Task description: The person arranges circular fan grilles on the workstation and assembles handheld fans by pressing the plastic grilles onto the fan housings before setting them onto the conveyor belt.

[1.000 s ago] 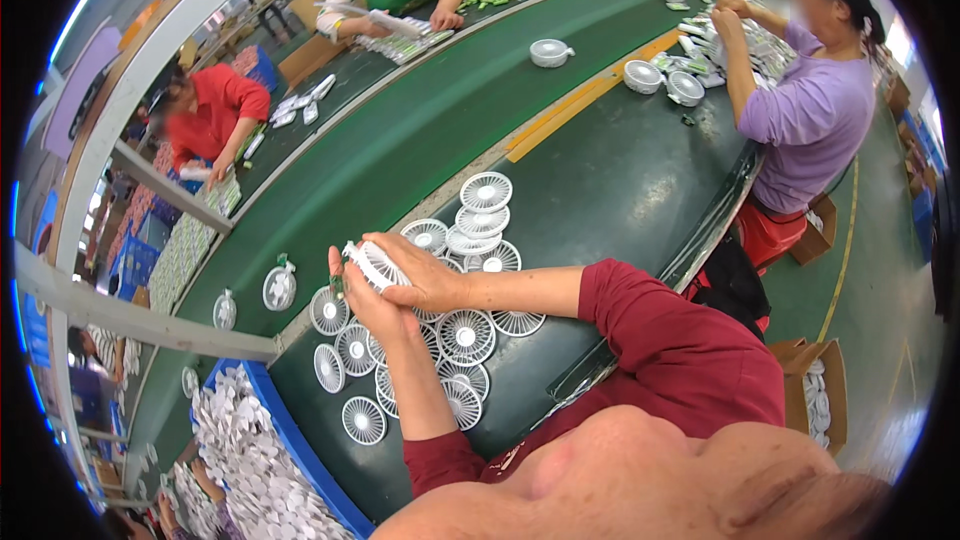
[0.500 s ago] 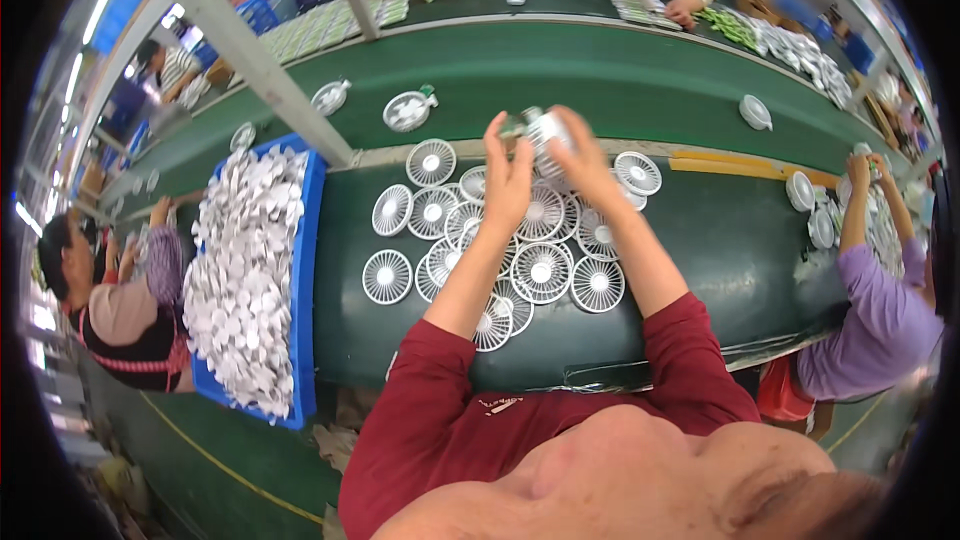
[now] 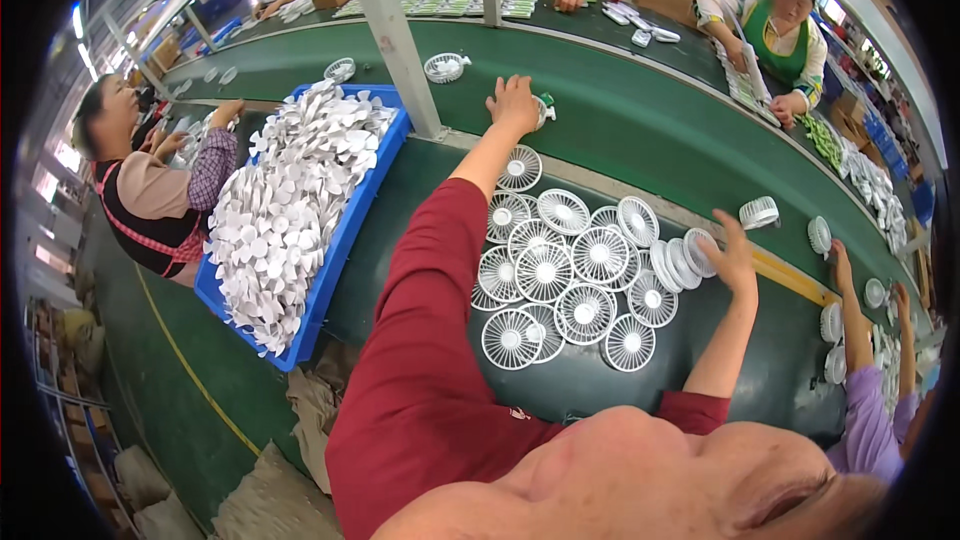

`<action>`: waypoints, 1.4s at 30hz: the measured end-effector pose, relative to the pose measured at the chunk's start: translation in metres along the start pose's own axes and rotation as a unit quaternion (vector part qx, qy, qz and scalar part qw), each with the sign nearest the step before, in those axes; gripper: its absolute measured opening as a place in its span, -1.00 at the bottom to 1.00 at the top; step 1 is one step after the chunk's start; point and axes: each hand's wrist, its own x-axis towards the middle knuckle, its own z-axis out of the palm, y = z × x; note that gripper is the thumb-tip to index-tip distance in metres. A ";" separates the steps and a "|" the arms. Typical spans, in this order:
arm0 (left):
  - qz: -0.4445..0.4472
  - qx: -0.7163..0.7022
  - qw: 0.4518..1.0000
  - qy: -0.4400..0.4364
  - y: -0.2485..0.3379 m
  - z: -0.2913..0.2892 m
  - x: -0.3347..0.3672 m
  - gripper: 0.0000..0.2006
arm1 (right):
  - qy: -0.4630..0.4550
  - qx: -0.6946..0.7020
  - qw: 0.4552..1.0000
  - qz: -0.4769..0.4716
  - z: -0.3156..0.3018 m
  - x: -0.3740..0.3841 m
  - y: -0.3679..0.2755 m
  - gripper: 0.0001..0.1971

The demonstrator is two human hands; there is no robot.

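My left hand (image 3: pixel 513 108) reaches over the green belt, its fingers apart. Beside its palm lies a white fan head (image 3: pixel 545 113) with a bit of green board, partly covered by the hand; whether they touch is unclear. At the right end of the loose grilles, my right hand (image 3: pixel 733 255) has its fingers spread, with the thumb by a leaning row of white round grilles (image 3: pixel 672 266). Many more white fan grilles (image 3: pixel 543 272) lie overlapping on the dark green worktop between my arms.
A blue tray (image 3: pixel 372 202) heaped with white fan blades stands left, by a metal post (image 3: pixel 390 35). More fan heads (image 3: pixel 445 67) lie along the belt (image 3: pixel 620 130). A yellow strip (image 3: pixel 795 273) edges the worktop. Co-workers sit left, right and across.
My hands, together on a fan head before, have parted. The left has gone left over the belt; the right has come down beside the grilles. The whole view has turned.
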 end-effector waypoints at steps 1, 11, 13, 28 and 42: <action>-0.032 0.042 0.998 -0.041 -0.009 0.004 0.005 -0.54 | -0.046 0.005 0.999 0.029 0.002 -0.004 -0.010 -0.27; -0.032 0.071 0.991 -0.111 -0.009 0.009 0.009 -0.70 | -0.067 0.007 0.998 0.001 0.002 -0.003 0.001 -0.27; -0.024 -0.048 0.997 -0.058 -0.028 0.006 0.002 -0.73 | -0.068 0.064 0.995 0.028 -0.002 0.004 -0.017 -0.32; -0.228 -0.800 0.472 -0.291 0.161 -0.022 -0.165 -0.57 | 0.145 0.331 0.932 -0.038 0.018 0.001 -0.125 -0.47; -0.233 -0.853 0.347 -0.313 0.164 -0.030 -0.175 -0.63 | 0.130 0.079 0.963 -0.222 0.049 -0.004 -0.150 -0.23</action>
